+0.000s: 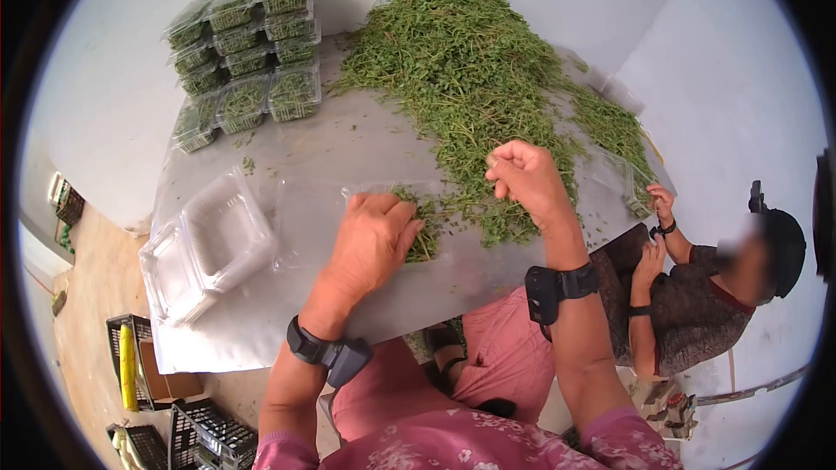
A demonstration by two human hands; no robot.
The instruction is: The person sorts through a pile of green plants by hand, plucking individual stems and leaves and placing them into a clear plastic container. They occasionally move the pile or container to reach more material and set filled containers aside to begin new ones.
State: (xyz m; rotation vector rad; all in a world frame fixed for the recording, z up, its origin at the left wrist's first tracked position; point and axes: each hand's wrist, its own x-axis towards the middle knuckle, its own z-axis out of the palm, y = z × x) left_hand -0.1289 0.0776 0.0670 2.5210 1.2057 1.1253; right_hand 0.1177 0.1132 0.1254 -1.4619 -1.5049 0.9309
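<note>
Left hand [370, 231]: palm down, fingers curled, thumb just beside a small bunch of greens [424, 239]; whether stems are gripped beneath the fingers cannot be told. Right hand [529, 178]: raised over the near edge of the heap, thumb and fingers drawn narrow, with nothing discernible between them. The small bunch lies at the left thumb, within what appears to be a clear container [300, 218] lying open on the table [374, 144]. In this inspector's judgement, the left fingers should press lightly, keeping stems from springing over the rim without bruising leaves; the right should take small pinches and shed loose bits before crossing over. Left of the left hand, well within reach, sit open containers [231, 231]. Right of the right hand, a co-worker [697, 313] has 2 hands raised at the table's edge. Beyond the right hand rises the main heap [461, 70]. Farther off, beyond the left hand, filled containers [242, 104] stand stacked, 3 across the front.
</note>
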